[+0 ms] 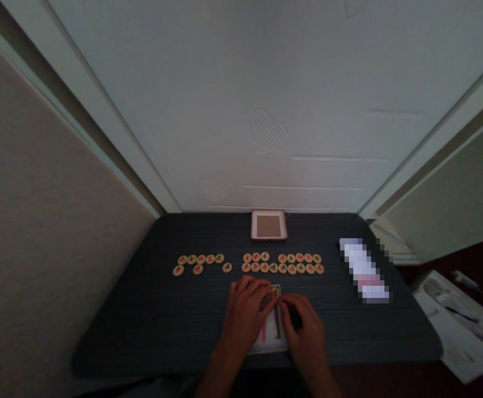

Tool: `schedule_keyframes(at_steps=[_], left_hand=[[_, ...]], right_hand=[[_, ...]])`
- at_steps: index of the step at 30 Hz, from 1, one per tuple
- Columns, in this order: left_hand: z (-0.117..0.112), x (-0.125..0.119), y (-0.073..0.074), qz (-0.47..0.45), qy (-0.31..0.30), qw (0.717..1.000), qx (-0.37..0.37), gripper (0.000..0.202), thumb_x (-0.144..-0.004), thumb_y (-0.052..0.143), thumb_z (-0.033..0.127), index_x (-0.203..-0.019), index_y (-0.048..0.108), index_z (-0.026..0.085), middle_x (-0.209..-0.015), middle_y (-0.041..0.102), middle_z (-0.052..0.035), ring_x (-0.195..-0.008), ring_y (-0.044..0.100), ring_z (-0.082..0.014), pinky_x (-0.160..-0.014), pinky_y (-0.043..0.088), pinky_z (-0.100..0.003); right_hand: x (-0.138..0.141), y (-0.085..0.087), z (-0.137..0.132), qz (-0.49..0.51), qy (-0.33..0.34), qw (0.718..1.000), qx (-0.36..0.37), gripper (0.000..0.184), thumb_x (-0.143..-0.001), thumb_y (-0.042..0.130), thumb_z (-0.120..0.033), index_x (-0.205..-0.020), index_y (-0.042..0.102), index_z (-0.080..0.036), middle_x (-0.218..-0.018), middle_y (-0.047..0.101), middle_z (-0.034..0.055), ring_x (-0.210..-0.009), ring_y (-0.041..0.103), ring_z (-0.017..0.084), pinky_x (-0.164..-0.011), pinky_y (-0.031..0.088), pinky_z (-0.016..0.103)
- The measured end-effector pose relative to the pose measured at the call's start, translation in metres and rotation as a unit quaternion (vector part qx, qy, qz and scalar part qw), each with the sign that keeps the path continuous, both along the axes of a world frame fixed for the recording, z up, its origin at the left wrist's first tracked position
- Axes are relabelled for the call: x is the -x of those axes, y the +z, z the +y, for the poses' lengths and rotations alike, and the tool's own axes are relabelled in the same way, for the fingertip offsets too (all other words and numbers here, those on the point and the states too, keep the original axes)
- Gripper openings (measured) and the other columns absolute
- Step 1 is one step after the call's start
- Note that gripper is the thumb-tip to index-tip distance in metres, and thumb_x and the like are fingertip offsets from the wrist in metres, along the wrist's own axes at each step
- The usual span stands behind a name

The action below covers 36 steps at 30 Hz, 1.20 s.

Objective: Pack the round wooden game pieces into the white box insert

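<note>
A shallow white box (268, 347) lies at the table's front middle, with a pink strip and a dark strip inside. At its far end a round wooden Chinese chess piece (276, 292) shows between the fingertips of both hands. My left hand (245, 309) reaches over the box's left side, its thumb and index finger closed about the piece. Just right of the piece, my right hand (304, 326) has thumb and index finger drawn together by the box's right edge; what they grip is hidden. Beyond the hands, several chess pieces (282, 268) form two rows, some marked red, others black.
More chess pieces (201, 259) sit in rows at the left of the dark table (141, 320). An orange-rimmed tray (269, 239) stands by the white door (208, 121). A blurred-out pale object (363, 271) lies at right. On the floor is a white box (459, 331).
</note>
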<state>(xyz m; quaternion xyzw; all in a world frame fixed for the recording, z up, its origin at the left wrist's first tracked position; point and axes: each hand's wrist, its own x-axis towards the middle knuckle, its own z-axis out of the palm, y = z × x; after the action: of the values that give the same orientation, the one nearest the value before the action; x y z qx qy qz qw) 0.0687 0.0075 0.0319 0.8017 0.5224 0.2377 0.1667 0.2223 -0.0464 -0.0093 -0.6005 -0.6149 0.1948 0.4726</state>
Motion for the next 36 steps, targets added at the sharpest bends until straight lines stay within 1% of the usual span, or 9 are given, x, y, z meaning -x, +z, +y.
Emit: schedule_keyframes(at_steps=[7,13,20,23,26,28,31,33,36], left_hand=[[-0.001,0.000,0.004,-0.001,0.003,1.000,0.000,0.020,-0.085,0.078,0.024,-0.103,0.076,0.030,-0.115,0.075,0.0018,-0.108,0.061,-0.0241,-0.089,0.042,-0.043],[0.001,-0.004,0.002,0.003,-0.005,1.000,-0.004,0.017,-0.088,0.074,0.022,-0.102,0.077,0.030,-0.111,0.077,-0.0021,-0.105,0.063,-0.0266,-0.086,0.044,-0.045],[-0.001,0.002,0.004,-0.026,0.000,1.000,-0.010,0.017,-0.086,0.075,0.023,-0.101,0.076,0.030,-0.115,0.075,-0.0016,-0.109,0.063,-0.0270,-0.090,0.047,-0.046],[-0.001,0.012,0.006,-0.067,0.036,0.996,-0.047,0.009,-0.091,0.069,0.025,-0.096,0.076,0.028,-0.111,0.075,-0.0032,-0.107,0.064,-0.0261,-0.091,0.048,-0.044],[0.002,0.027,0.004,-0.124,0.088,0.985,-0.078,0.012,-0.094,0.063,0.028,-0.099,0.074,0.025,-0.106,0.075,-0.0045,-0.105,0.065,-0.0249,-0.095,0.050,-0.044],[0.006,0.038,-0.001,-0.152,0.131,0.977,-0.073,0.019,-0.096,0.059,0.032,-0.108,0.071,0.024,-0.107,0.075,-0.0058,-0.104,0.067,-0.0244,-0.095,0.052,-0.043],[0.012,0.055,-0.011,-0.172,0.193,0.965,-0.031,0.026,-0.097,0.055,0.037,-0.112,0.069,0.022,-0.110,0.075,-0.0072,-0.096,0.070,-0.0238,-0.085,0.058,-0.040],[0.016,0.065,-0.018,-0.167,0.204,0.965,-0.019,0.028,-0.097,0.054,0.038,-0.113,0.069,0.022,-0.111,0.075,-0.0078,-0.095,0.072,-0.0239,-0.083,0.059,-0.039],[0.021,0.076,-0.029,-0.142,0.196,0.970,-0.038,0.027,-0.096,0.054,0.037,-0.112,0.069,0.021,-0.110,0.075,-0.0087,-0.096,0.072,-0.0246,-0.086,0.059,-0.041]], right_hand=[[0.001,0.001,0.001,-0.009,-0.009,1.000,-0.008,0.018,-0.098,0.055,-0.022,-0.107,0.070,-0.024,-0.100,0.074,0.0044,-0.092,0.072,0.019,-0.086,0.058,0.031],[0.003,0.002,0.004,-0.013,-0.005,1.000,-0.018,0.018,-0.099,0.053,-0.024,-0.104,0.071,-0.024,-0.097,0.074,0.0049,-0.089,0.072,0.019,-0.082,0.059,0.030],[0.003,-0.001,0.003,-0.012,-0.009,1.000,0.002,0.019,-0.100,0.052,-0.026,-0.104,0.071,-0.023,-0.098,0.073,0.0060,-0.090,0.071,0.020,-0.082,0.058,0.031],[0.003,-0.002,0.002,-0.011,-0.005,1.000,0.010,0.019,-0.101,0.052,-0.026,-0.104,0.070,-0.023,-0.098,0.072,0.0060,-0.091,0.070,0.020,-0.082,0.057,0.031],[0.003,-0.004,0.001,-0.008,-0.009,1.000,0.011,0.017,-0.100,0.053,-0.026,-0.104,0.070,-0.023,-0.097,0.072,0.0056,-0.089,0.070,0.019,-0.081,0.057,0.030],[0.003,-0.005,0.001,-0.007,-0.018,1.000,0.008,0.016,-0.100,0.055,-0.027,-0.104,0.070,-0.023,-0.096,0.072,0.0051,-0.087,0.070,0.019,-0.078,0.057,0.029],[0.003,-0.006,0.002,-0.007,-0.039,0.999,-0.003,0.015,-0.098,0.057,-0.029,-0.100,0.071,-0.023,-0.092,0.072,0.0051,-0.081,0.070,0.019,-0.073,0.057,0.028],[0.003,-0.006,0.003,-0.008,-0.046,0.999,-0.009,0.015,-0.098,0.058,-0.031,-0.097,0.071,-0.023,-0.089,0.072,0.0052,-0.078,0.070,0.019,-0.070,0.057,0.028],[0.003,-0.004,0.003,-0.008,-0.045,0.999,-0.009,0.016,-0.097,0.058,-0.031,-0.096,0.071,-0.023,-0.088,0.072,0.0049,-0.077,0.070,0.019,-0.068,0.057,0.027]])
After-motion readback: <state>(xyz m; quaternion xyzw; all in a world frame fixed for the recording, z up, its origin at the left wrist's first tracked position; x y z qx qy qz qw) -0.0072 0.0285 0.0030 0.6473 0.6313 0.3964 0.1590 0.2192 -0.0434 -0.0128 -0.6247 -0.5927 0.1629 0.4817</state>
